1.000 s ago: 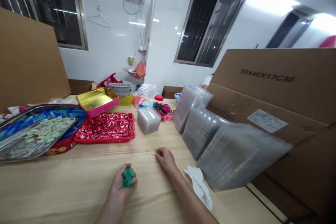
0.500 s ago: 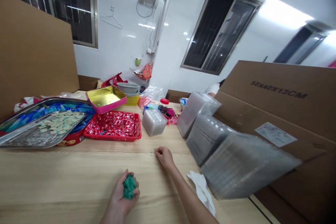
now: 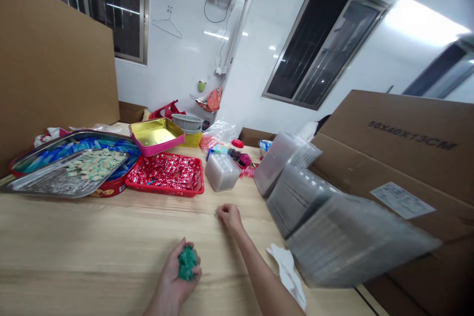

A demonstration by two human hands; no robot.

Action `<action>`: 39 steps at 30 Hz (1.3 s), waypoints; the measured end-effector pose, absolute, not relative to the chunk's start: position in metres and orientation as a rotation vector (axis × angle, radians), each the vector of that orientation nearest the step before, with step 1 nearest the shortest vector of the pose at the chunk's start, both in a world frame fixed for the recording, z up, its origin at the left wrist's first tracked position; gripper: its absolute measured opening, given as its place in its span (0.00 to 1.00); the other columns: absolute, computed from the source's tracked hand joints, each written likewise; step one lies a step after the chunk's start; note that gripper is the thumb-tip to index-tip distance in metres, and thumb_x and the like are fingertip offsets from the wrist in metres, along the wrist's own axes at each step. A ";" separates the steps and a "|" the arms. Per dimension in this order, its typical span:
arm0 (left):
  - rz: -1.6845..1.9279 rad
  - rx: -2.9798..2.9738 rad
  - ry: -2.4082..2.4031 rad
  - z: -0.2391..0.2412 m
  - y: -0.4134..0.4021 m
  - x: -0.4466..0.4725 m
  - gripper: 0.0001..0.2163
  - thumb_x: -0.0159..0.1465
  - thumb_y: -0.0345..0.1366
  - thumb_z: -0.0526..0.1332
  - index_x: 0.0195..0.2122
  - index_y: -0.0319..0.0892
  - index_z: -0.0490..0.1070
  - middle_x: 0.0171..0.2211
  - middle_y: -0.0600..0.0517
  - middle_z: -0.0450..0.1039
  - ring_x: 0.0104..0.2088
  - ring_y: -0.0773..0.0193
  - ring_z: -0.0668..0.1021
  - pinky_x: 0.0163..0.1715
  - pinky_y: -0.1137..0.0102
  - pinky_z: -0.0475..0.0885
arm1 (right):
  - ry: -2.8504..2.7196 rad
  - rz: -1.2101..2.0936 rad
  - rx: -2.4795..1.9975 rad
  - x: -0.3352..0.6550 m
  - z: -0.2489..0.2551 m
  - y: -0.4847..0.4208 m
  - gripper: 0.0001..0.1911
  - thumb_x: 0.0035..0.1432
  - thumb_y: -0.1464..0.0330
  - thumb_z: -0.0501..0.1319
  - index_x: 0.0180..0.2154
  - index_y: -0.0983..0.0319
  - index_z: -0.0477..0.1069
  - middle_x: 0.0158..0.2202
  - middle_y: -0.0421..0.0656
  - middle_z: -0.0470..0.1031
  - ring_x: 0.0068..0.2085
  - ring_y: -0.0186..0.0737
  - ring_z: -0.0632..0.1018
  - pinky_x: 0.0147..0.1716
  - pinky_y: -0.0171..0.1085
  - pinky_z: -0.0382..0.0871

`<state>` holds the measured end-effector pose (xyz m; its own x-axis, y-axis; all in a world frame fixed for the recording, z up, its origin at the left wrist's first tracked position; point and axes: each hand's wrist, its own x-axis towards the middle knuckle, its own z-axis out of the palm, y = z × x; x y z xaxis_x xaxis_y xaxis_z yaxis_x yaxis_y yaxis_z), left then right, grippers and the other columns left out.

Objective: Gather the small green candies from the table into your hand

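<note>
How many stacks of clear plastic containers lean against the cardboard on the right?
3: far stack, middle stack, nearest stack. More may be hidden.

A: What's hiding in the left hand [image 3: 177, 276]?
B: Curled fingers are covering most of the green clump [image 3: 187, 261]; can't tell what the bits are. Both forearms are getting cut off at the 6 o'clock edge.
A: And the right hand [image 3: 229, 216]?
B: Fingertips are pressing at sth too small to make out.
A: Clear containers [image 3: 348, 242] at 4 o'clock?
B: Blurring badly, contents unreadable, and they're hiding part of the white cloth [image 3: 287, 274].
A: Anyone else?
B: A person [image 3: 310, 130] at 1 o'clock is sitting mostly hidden behind the cardboard [image 3: 403, 158], w/ only a white sleeve showing.
</note>
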<state>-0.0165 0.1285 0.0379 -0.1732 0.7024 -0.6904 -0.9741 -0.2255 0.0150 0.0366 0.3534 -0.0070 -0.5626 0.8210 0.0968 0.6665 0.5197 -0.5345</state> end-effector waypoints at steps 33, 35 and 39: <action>1.684 -0.688 0.509 0.032 0.122 -0.006 0.11 0.65 0.34 0.57 0.25 0.38 0.66 0.17 0.52 0.66 0.17 0.66 0.70 0.13 0.78 0.55 | -2.391 0.973 -1.115 0.054 -0.006 0.368 0.06 0.51 0.75 0.57 0.23 0.64 0.67 0.17 0.36 0.65 0.22 0.33 0.69 0.25 0.32 0.60; 1.688 -0.690 0.511 0.032 0.122 -0.006 0.11 0.65 0.34 0.57 0.25 0.38 0.65 0.17 0.52 0.66 0.17 0.66 0.70 0.14 0.79 0.55 | -2.406 0.877 -1.062 0.053 -0.008 0.361 0.06 0.47 0.77 0.58 0.21 0.64 0.68 0.20 0.39 0.69 0.27 0.36 0.70 0.29 0.32 0.60; 1.694 -0.694 0.516 0.034 0.120 -0.009 0.11 0.65 0.35 0.56 0.25 0.38 0.65 0.16 0.52 0.65 0.17 0.66 0.70 0.14 0.79 0.55 | -2.400 0.740 -1.039 0.052 -0.008 0.355 0.09 0.47 0.79 0.55 0.20 0.64 0.68 0.25 0.43 0.72 0.32 0.38 0.71 0.33 0.33 0.58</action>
